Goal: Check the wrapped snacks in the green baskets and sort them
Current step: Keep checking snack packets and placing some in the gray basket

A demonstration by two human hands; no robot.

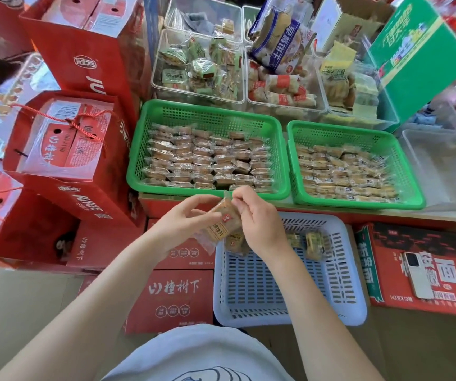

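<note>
Wrapped snack point(222, 222) seemingly between both grips.

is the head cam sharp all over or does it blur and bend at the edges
Head view: sharp in the middle, where both green baskets and the held snack read clearly; right edge smears with blur near the phone; wide-angle lens bows the red juice boxes outward; lighting soft, no harsh shadows.

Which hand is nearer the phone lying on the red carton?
Right. The right hand pinches the wrapped snack over the white basket, closer to the phone; the left hand holds the snack from the far side.
</note>
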